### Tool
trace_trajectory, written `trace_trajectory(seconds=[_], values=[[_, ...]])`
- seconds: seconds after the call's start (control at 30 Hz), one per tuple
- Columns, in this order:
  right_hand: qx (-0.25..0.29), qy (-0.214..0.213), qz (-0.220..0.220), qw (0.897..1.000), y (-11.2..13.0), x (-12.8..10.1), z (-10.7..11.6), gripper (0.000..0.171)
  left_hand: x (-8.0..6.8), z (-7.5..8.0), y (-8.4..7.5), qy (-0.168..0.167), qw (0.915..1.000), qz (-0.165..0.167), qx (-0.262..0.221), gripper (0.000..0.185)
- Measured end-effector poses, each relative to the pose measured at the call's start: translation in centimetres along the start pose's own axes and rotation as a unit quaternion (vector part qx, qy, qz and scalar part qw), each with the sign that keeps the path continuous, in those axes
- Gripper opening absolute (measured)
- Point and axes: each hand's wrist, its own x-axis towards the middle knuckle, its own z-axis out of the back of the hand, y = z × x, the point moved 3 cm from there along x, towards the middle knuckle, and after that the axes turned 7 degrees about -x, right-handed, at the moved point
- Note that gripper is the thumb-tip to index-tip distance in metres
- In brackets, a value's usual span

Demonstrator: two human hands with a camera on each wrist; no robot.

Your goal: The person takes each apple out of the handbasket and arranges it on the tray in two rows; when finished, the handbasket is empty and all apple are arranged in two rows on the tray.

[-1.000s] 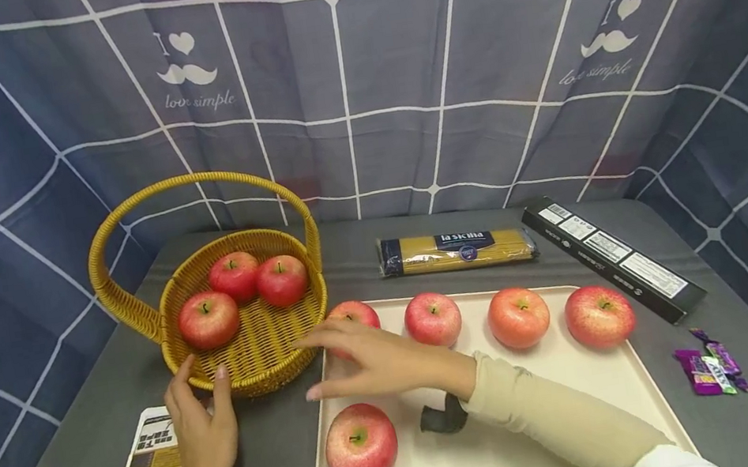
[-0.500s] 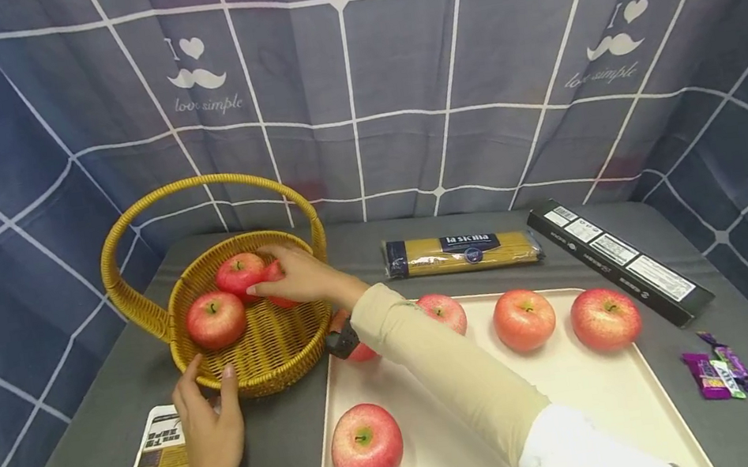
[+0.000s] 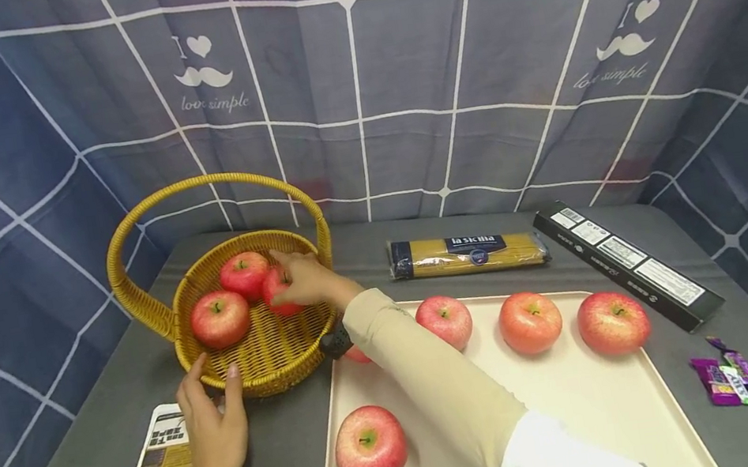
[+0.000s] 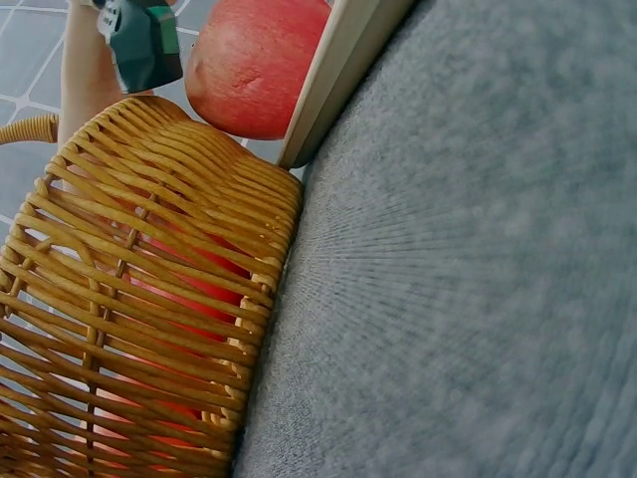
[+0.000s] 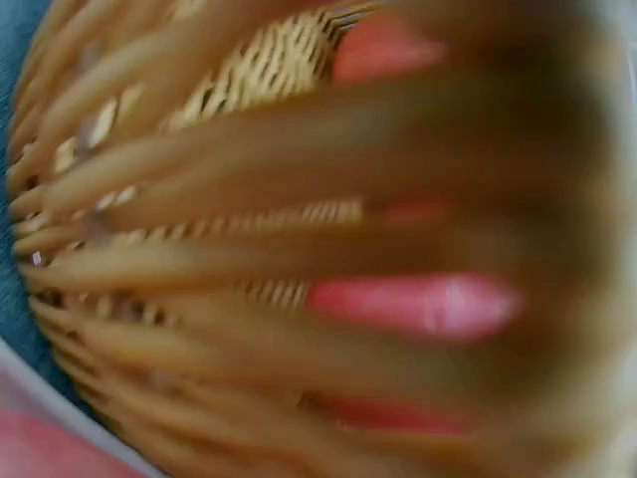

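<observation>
A yellow wicker basket (image 3: 278, 370) with a hoop handle stands at the table's left and holds three red apples. My right hand (image 3: 305, 279) reaches into it and grips the rightmost apple (image 3: 276, 293); the other two (image 3: 218, 318) (image 3: 245, 274) lie free. My left hand (image 3: 216, 435) rests at the basket's front wall, thumb and fingertips touching the weave. The left wrist view shows the basket's side (image 4: 129, 299) close up and a tray apple (image 4: 254, 65) beyond it. The right wrist view is blurred weave and red.
A cream tray (image 3: 586, 411) holds several apples, one near its front left (image 3: 370, 447), others in a back row (image 3: 530, 321). Behind it lie a spaghetti pack (image 3: 468, 251) and a long black box (image 3: 629, 264). Candies (image 3: 728, 379) sit right, a printed packet (image 3: 158, 463) front left.
My right hand went from the tray's left edge up into the basket and closed on the rightmost apple there. The left hand stayed at the basket's front.
</observation>
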Motion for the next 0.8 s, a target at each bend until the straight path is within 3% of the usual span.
trace_trajectory(seconds=[0.2, 0.5, 0.67, 0.8], values=[[-0.001, 0.010, 0.042, 0.999, 0.0, -0.3, -0.7, 0.090, 0.1, -0.1, -0.1, 0.001, 0.9999, -0.011, -0.001, 0.050], [0.024, -0.049, 0.116, 0.992, 0.4, -1.7, -0.1, 0.068, 0.1, -0.1, -0.1, -0.002, 0.9999, -0.010, 0.001, 0.049], [0.100, -0.064, 0.167, 0.979, 1.4, -5.0, 2.1, 0.053, 0.1, -0.1, 0.0, -0.005, 0.9999, -0.010, 0.004, 0.049], [0.104, -0.073, 0.212, 0.969, 0.9, -9.1, 4.2, 0.048, 0.1, -0.1, 0.1, 0.000, 1.0000, -0.003, 0.002, 0.050]])
